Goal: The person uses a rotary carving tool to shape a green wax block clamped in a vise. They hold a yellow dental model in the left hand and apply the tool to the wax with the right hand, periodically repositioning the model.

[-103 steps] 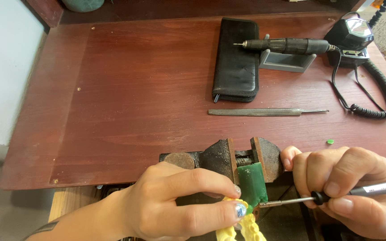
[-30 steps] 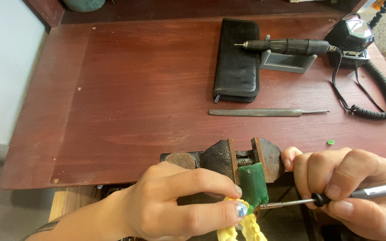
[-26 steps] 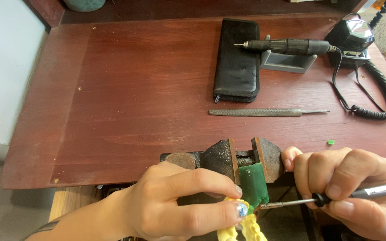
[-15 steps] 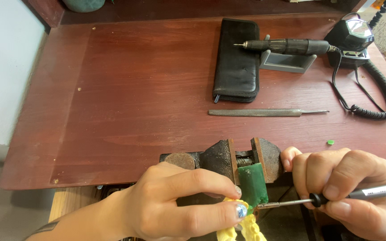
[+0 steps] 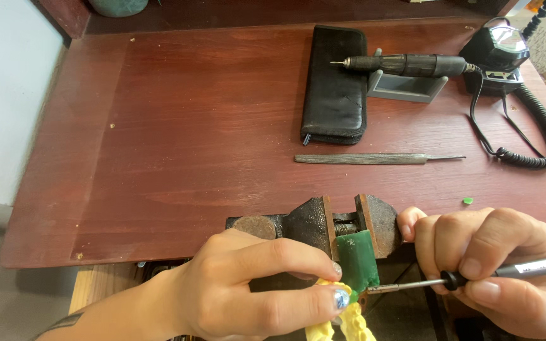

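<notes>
A: Wax [image 5: 356, 260], green, sits in the vise [image 5: 323, 222], bottom centre of frame?

B: Yes. Left hand [image 5: 248, 293] pinches a yellow piece [image 5: 336, 322] against it; right hand [image 5: 488, 268] is closed around a slim tool [image 5: 475, 278], tip at the wax.

A: Behind?

B: File [image 5: 374, 158] mid-desk [image 5: 191, 126], black case [image 5: 337, 82] and handpiece [image 5: 399, 64] upper right.

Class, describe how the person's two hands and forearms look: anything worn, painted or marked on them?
Both hands are bare, with no gloves, rings or sleeves in view. The left hand has a blue-painted thumbnail and a dark mark, perhaps a tattoo, on the forearm. The right hand shows unpainted nails.
</notes>
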